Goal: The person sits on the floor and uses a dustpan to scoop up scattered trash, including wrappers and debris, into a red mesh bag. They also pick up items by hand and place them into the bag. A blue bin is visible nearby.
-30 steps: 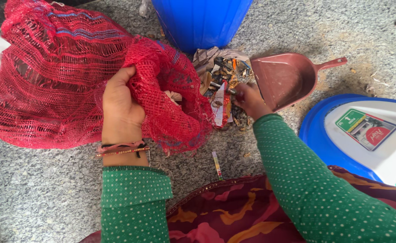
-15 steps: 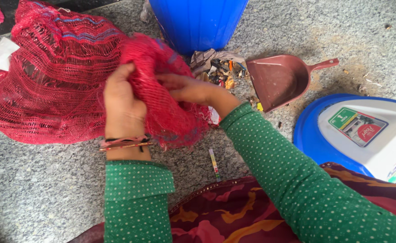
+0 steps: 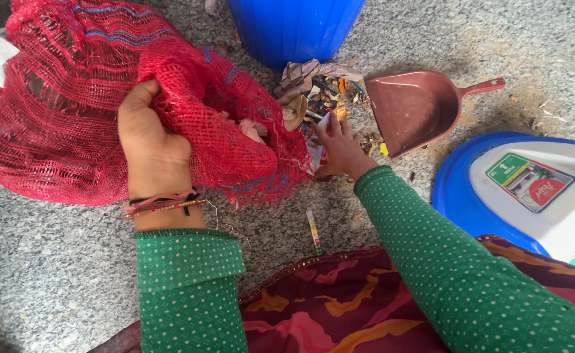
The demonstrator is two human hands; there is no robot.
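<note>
My left hand (image 3: 149, 145) grips the bunched rim of a large red mesh sack (image 3: 59, 111) that lies on the grey stone floor, holding its mouth open. Crumpled scraps (image 3: 251, 129) show inside the opening. My right hand (image 3: 338, 149) rests on a small heap of litter (image 3: 323, 98) of wrappers and paper bits just right of the sack's mouth, fingers closing on a wrapper there. Both arms wear green dotted sleeves, with bangles on the left wrist.
A brown plastic dustpan (image 3: 418, 108) lies beside the litter, handle pointing right. A blue bucket (image 3: 294, 26) stands behind it. A blue and white lid (image 3: 529, 189) lies at right. A thin paper strip (image 3: 313, 232) lies near my maroon patterned lap cloth (image 3: 340, 307).
My right hand went from the litter up to the sack's mouth, then came back down to the litter heap. The left hand kept its grip on the sack and shifted slightly left.
</note>
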